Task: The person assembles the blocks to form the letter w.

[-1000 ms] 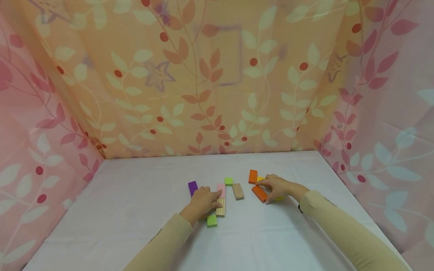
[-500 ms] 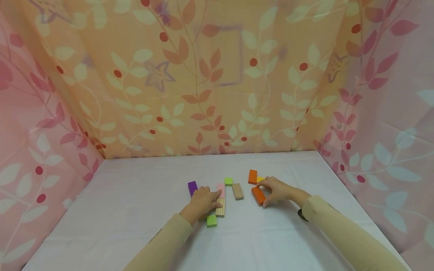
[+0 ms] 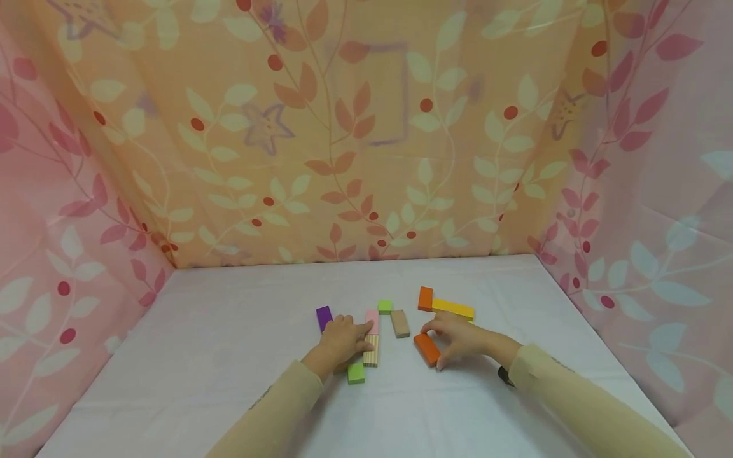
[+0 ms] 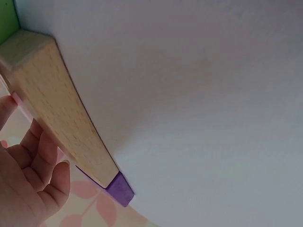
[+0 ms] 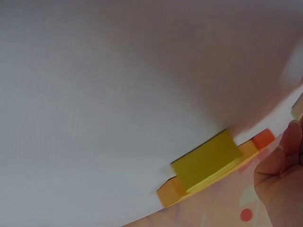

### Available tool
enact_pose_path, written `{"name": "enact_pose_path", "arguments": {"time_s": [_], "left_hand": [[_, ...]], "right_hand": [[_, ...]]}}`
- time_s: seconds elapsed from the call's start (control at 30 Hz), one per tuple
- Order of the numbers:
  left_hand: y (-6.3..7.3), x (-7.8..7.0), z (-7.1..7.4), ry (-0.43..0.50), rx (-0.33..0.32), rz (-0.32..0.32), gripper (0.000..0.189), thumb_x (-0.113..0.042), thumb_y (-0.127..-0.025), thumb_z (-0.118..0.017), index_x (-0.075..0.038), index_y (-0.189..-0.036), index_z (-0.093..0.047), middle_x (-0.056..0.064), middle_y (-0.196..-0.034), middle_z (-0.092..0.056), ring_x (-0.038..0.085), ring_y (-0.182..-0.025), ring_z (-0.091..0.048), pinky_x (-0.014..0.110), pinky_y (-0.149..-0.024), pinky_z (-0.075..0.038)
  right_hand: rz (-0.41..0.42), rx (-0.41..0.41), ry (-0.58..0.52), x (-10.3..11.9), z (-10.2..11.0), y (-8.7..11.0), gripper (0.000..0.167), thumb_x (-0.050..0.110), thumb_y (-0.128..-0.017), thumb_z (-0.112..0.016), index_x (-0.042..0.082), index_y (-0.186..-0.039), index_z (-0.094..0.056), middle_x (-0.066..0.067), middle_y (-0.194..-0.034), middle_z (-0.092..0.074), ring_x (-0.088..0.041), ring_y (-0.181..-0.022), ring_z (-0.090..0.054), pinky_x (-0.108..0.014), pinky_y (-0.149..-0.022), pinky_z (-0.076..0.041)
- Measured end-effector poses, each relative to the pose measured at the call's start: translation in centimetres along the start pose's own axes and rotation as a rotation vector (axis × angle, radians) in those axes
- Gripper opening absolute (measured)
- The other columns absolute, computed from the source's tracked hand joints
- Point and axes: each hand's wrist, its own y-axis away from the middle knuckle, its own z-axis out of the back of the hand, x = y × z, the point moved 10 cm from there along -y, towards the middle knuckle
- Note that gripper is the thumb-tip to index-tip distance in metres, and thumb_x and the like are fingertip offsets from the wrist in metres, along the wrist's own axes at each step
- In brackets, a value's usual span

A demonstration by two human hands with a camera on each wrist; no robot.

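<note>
Reaching over the white table, the left hand rests loosely; the right hand, nearer, pinches the orange block, its long axis angling near-end toward the right edge; left fingers touch the pink block.

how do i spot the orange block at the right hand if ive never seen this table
On the white table, find the person's right hand. It pinches the orange block. Unlike the other orange block, farther back beside the yellow block, this one is in hand.
</note>
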Motion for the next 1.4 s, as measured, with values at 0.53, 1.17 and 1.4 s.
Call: {"name": "enact_pose_path", "arguments": {"time_s": [0.53,1.17,1.4], "left_hand": [[0.0,0.1,-0.1,0.004,0.037,0.01,0.061,-0.054,-0.089,-0.059,-0.027,-0.143,-0.051,0.007,-0.099,-0.057,0.019,-0.085,-0.042,0.036,-0.08,-0.041],[0.0,0.0,0.0,0.025,0.047,0.014,0.062,-0.053,-0.087,-0.063,-0.026,-0.142,-0.052,0.006,-0.097,-0.056,0.019,-0.085,-0.042,0.036,-0.081,-0.042],[-0.3,0.1,-0.2,0.049,0.058,0.006,0.062,-0.051,-0.087,-0.065,-0.025,-0.141,-0.053,0.005,-0.097,-0.057,0.019,-0.086,-0.043,0.035,-0.081,-0.042]], "right_hand": [[0.051,0.005,0.067,1.6,-1.7,0.5,0.062,0.04,-0.08,-0.079,0.013,-0.133,-0.061,0.007,-0.089,-0.045,-0.011,-0.085,-0.039,-0.024,-0.069,-0.036],[0.097,-0.07,0.252,3.3,-1.6,-0.9,0.064,0.05,-0.078,-0.076,0.013,-0.129,-0.065,0.008,-0.078,-0.035,-0.008,-0.073,-0.035,-0.022,-0.062,-0.029],[0.081,-0.084,0.281,3.6,-1.4,-1.1,0.064,0.05,-0.077,-0.076,0.014,-0.128,-0.066,0.007,-0.078,-0.036,-0.009,-0.072,-0.035,-0.023,-0.061,-0.029]]}}
